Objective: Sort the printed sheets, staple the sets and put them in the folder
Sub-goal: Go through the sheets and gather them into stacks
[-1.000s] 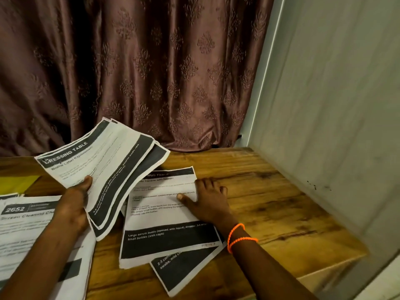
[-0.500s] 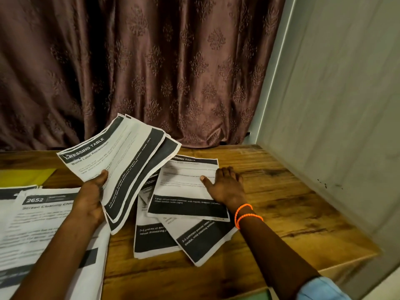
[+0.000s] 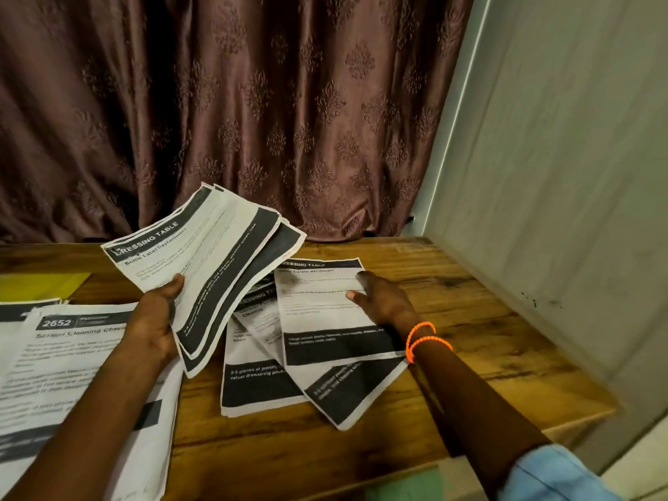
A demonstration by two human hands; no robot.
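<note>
Several white printed sheets headed "2652" (image 3: 68, 363) lie in a loose pile at the left of the brown wooden table (image 3: 470, 320), partly under your left forearm, with a yellow flat sheet (image 3: 39, 285) just beyond them near the dark patterned curtain (image 3: 253, 103). Your left hand (image 3: 153, 320) grips a fanned bundle of white sheets with black bands, headed "DRESSING TABLE" (image 3: 213, 262): the thumb curls over the top page and the other fingers are hidden beneath. That bundle is raised off the table and tilted up toward the curtain, its pages slipped out of line. To the right, three overlapping sheets with the same black bands (image 3: 289, 356) lie flat and splayed on the wood. Your right hand (image 3: 379, 301) rests on the top page's right edge, fingers fairly straight and slightly spread, thumb out to the side. Two orange bead bracelets (image 3: 424, 339) circle that wrist, and the forearm runs back to a pale blue sleeve (image 3: 553, 475).
</note>
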